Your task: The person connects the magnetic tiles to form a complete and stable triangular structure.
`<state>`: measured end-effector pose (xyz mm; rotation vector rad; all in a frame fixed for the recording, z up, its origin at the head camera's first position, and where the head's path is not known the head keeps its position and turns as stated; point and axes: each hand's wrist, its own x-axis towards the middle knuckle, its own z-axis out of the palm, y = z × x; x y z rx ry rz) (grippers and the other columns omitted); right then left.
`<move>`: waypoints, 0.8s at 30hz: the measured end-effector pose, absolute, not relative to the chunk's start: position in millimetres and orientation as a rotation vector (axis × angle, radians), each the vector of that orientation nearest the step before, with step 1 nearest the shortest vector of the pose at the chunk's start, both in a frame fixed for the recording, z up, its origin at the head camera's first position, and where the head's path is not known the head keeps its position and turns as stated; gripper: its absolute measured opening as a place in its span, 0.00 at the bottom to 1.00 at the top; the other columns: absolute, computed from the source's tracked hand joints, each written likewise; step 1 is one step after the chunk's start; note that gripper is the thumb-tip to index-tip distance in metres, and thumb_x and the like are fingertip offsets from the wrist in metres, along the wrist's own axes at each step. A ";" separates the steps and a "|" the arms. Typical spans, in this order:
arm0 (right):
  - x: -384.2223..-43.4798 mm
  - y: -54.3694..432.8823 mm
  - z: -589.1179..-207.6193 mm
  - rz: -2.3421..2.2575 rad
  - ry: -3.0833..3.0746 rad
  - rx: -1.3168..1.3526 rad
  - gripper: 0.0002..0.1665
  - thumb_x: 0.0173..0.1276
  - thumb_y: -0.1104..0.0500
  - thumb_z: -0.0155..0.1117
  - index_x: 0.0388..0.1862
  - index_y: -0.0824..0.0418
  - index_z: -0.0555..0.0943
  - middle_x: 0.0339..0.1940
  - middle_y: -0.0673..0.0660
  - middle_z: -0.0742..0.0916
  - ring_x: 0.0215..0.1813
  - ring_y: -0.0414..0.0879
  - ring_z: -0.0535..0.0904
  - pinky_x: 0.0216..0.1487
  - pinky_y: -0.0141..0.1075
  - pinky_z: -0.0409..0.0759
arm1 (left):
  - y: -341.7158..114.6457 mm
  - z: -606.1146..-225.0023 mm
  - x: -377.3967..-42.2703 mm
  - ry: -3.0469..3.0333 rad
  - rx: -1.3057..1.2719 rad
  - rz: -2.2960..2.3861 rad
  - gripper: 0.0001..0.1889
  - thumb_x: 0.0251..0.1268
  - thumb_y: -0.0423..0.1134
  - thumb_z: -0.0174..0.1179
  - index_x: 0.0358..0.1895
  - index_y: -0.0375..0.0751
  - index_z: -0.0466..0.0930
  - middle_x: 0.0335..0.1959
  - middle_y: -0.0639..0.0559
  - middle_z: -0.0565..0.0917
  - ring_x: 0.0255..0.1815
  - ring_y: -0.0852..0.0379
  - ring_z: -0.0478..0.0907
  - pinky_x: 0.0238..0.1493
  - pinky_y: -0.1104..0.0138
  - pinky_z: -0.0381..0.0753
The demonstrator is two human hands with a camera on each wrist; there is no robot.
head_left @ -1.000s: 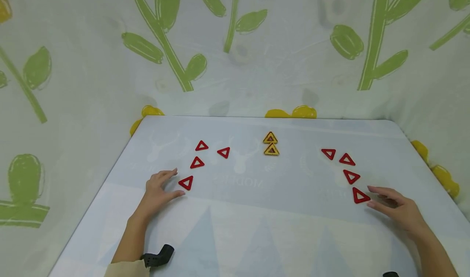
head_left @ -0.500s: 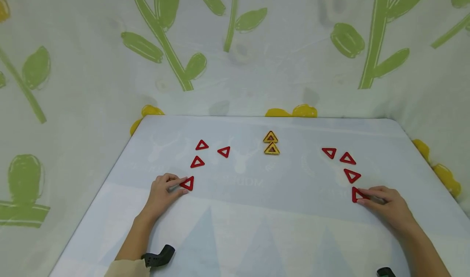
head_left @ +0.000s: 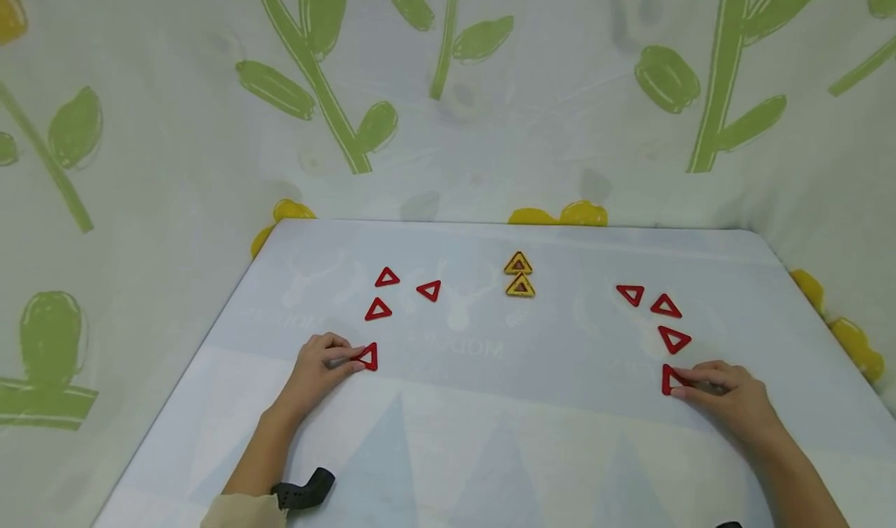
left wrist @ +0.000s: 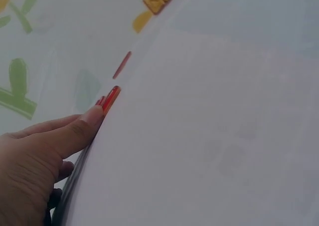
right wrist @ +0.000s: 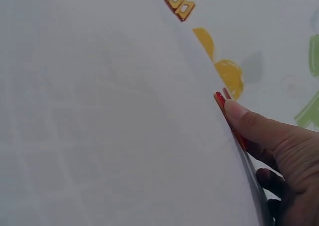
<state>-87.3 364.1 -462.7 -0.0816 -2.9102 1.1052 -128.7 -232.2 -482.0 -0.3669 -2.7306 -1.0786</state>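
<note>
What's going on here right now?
A person is working at a table with both hands. The left grip pinches one red triangle, and the right grip pinches another red triangle. Three loose red triangles lie beyond the left one, and three more red triangles beyond the right. Between these groups, toward the far edge, sit two yellow triangles, one in front of the other.
</note>
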 end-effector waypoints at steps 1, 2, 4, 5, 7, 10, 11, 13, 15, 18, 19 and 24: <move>-87.2 363.0 -462.3 1.105 -2.905 -0.077 0.24 0.57 0.49 0.72 0.46 0.64 0.85 0.35 0.31 0.77 0.41 0.26 0.62 0.35 0.26 0.65 | -230.8 -481.5 -128.6 -2.731 -0.373 -1.080 0.14 0.50 0.37 0.71 0.42 0.41 0.87 0.37 0.54 0.78 0.42 0.60 0.66 0.41 0.64 0.67; -87.2 361.9 -462.1 1.097 -2.900 -0.070 0.24 0.56 0.49 0.72 0.46 0.64 0.85 0.34 0.31 0.77 0.41 0.26 0.62 0.35 0.25 0.65 | -229.3 -480.9 -128.5 -2.735 -0.374 -1.082 0.14 0.50 0.37 0.71 0.42 0.41 0.88 0.37 0.55 0.77 0.42 0.60 0.66 0.41 0.63 0.67; -87.5 359.8 -461.8 1.073 -2.893 -0.063 0.24 0.56 0.49 0.73 0.45 0.64 0.85 0.34 0.31 0.77 0.40 0.25 0.62 0.35 0.24 0.65 | -225.8 -479.4 -129.0 -2.734 -0.389 -1.076 0.14 0.50 0.38 0.71 0.42 0.41 0.88 0.37 0.55 0.77 0.41 0.59 0.66 0.41 0.63 0.67; -87.7 358.9 -461.7 1.059 -2.899 -0.060 0.24 0.55 0.49 0.73 0.45 0.64 0.85 0.34 0.31 0.77 0.40 0.25 0.62 0.34 0.24 0.65 | -223.9 -478.8 -129.3 -2.733 -0.400 -1.066 0.13 0.50 0.38 0.71 0.42 0.41 0.88 0.37 0.55 0.77 0.41 0.59 0.67 0.41 0.63 0.67; -87.7 356.5 -461.7 1.026 -2.907 -0.044 0.23 0.55 0.49 0.73 0.45 0.62 0.86 0.34 0.33 0.78 0.40 0.25 0.61 0.34 0.24 0.65 | -220.3 -477.9 -130.4 -2.729 -0.412 -1.057 0.13 0.50 0.38 0.71 0.41 0.41 0.88 0.37 0.54 0.77 0.41 0.57 0.67 0.41 0.62 0.67; -88.5 354.5 -462.7 1.009 -2.900 0.001 0.22 0.55 0.50 0.73 0.45 0.62 0.86 0.35 0.38 0.79 0.40 0.24 0.61 0.35 0.23 0.65 | -215.3 -477.0 -131.9 -2.730 -0.395 -1.050 0.13 0.50 0.38 0.71 0.41 0.41 0.88 0.36 0.54 0.78 0.40 0.56 0.68 0.41 0.61 0.67; -88.7 353.9 -463.3 1.011 -2.894 0.020 0.22 0.54 0.51 0.74 0.45 0.62 0.86 0.36 0.40 0.79 0.40 0.25 0.62 0.35 0.23 0.65 | -213.7 -476.9 -132.2 -2.733 -0.381 -1.059 0.13 0.50 0.38 0.71 0.41 0.41 0.88 0.36 0.54 0.78 0.41 0.56 0.69 0.42 0.61 0.67; -89.2 352.8 -464.1 1.017 -2.889 0.042 0.21 0.54 0.52 0.74 0.45 0.62 0.86 0.36 0.41 0.79 0.40 0.25 0.62 0.35 0.23 0.65 | -210.2 -476.3 -132.9 -2.738 -0.360 -1.082 0.13 0.51 0.39 0.70 0.42 0.41 0.88 0.36 0.53 0.78 0.42 0.54 0.69 0.42 0.59 0.67; -90.3 351.8 -465.1 1.019 -2.890 0.057 0.20 0.55 0.52 0.74 0.44 0.62 0.86 0.36 0.39 0.78 0.40 0.25 0.62 0.35 0.22 0.66 | -206.6 -476.0 -133.1 -2.748 -0.345 -1.104 0.14 0.51 0.39 0.70 0.43 0.41 0.87 0.37 0.53 0.78 0.42 0.53 0.69 0.42 0.59 0.67; -92.2 348.4 -466.6 1.013 -2.888 0.086 0.20 0.54 0.52 0.74 0.44 0.61 0.86 0.36 0.36 0.78 0.41 0.24 0.62 0.36 0.22 0.66 | -201.9 -476.1 -133.2 -2.754 -0.348 -1.106 0.15 0.51 0.40 0.70 0.44 0.41 0.87 0.37 0.53 0.78 0.42 0.54 0.69 0.42 0.59 0.67; -93.0 347.0 -467.3 1.010 -2.882 0.101 0.19 0.54 0.53 0.74 0.43 0.61 0.87 0.36 0.36 0.78 0.41 0.23 0.62 0.36 0.22 0.66 | -200.7 -476.6 -133.4 -2.752 -0.357 -1.099 0.15 0.51 0.40 0.70 0.44 0.41 0.87 0.37 0.53 0.78 0.42 0.54 0.69 0.42 0.60 0.67; -95.4 337.2 -467.2 0.984 -2.849 0.166 0.19 0.51 0.54 0.76 0.42 0.60 0.87 0.36 0.45 0.81 0.41 0.23 0.62 0.38 0.29 0.66 | -195.3 -480.4 -134.1 -2.731 -0.397 -1.068 0.15 0.50 0.38 0.71 0.43 0.41 0.87 0.36 0.54 0.78 0.41 0.57 0.68 0.40 0.62 0.68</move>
